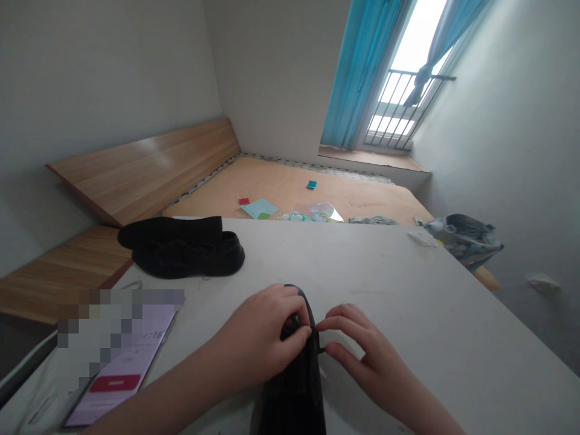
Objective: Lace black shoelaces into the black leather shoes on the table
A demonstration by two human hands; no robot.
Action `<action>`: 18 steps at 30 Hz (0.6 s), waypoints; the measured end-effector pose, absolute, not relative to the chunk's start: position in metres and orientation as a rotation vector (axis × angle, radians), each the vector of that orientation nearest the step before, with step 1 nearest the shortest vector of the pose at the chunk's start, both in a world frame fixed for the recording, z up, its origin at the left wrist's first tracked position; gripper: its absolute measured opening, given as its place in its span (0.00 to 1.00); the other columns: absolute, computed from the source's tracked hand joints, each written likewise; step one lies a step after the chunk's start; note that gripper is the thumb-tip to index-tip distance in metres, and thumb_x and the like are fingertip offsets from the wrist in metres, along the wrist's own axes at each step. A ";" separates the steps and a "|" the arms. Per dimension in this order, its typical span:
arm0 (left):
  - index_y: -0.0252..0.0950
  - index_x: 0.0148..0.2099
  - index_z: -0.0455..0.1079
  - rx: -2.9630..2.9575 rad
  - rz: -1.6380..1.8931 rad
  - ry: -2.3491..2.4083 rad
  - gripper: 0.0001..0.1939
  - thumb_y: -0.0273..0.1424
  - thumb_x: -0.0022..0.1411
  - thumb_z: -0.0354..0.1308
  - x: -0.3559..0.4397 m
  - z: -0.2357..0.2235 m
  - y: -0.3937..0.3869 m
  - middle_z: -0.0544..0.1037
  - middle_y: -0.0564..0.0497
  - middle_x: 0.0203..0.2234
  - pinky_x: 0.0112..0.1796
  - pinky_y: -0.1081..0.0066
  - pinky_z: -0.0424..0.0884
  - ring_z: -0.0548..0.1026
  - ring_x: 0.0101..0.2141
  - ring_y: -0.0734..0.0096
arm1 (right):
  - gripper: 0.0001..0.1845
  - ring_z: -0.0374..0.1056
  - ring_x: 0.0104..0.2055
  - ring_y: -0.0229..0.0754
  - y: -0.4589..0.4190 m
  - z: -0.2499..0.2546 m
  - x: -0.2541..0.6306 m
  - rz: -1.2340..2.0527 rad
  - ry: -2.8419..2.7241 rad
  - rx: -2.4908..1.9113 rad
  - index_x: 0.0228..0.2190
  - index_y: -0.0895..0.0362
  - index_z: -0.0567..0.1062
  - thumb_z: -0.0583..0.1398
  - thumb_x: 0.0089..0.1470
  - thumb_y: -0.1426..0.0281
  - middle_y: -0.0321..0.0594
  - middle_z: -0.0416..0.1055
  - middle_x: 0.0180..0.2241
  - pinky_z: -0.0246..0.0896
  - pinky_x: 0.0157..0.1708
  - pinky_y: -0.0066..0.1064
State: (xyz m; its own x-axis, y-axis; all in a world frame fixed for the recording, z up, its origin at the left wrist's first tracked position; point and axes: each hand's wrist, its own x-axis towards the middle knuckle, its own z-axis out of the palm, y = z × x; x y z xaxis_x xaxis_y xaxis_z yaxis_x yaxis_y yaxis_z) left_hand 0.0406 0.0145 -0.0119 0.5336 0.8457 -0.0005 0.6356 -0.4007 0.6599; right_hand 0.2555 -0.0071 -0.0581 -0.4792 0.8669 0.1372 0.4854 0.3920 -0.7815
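A black shoe (294, 393) stands on the white table in front of me, its long axis pointing away. My left hand (276, 332) is closed over its upper, thumb and fingers pinching at the shoe's opening; exactly what lies between them is partly hidden. On the shoe's right side, my right hand (353, 338) has its index fingertip at the edge and its thumb apart from it. A short black shoelace end (321, 350) sticks out by the right thumb tip. Another black shoe (181, 257) lies at the far left of the table, with a flat black piece (172, 231) on top.
The white table (362, 266) reaches to a bed (281, 175) with small packets on it. A lit phone (136, 362) lies at left beside a blurred patch. At the right back edge are a clear plastic wrapper (423, 238) and a bag (471, 238).
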 end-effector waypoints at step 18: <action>0.45 0.39 0.78 2.086 0.134 1.156 0.12 0.27 0.61 0.54 -0.012 0.014 0.021 0.83 0.58 0.31 0.33 0.74 0.65 0.78 0.33 0.70 | 0.11 0.66 0.33 0.41 -0.019 -0.036 0.228 0.795 -2.265 -1.081 0.36 0.55 0.74 0.52 0.62 0.74 0.38 0.72 0.30 0.54 0.48 0.42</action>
State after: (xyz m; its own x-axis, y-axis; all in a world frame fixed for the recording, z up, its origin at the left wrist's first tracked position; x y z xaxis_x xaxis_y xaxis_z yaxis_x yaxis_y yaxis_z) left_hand -0.0116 0.0214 0.0141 0.5896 0.7693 -0.2463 0.6925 -0.3244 0.6444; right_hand 0.2280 -0.0190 -0.0359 -0.5578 0.8087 0.1868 0.5145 0.5135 -0.6867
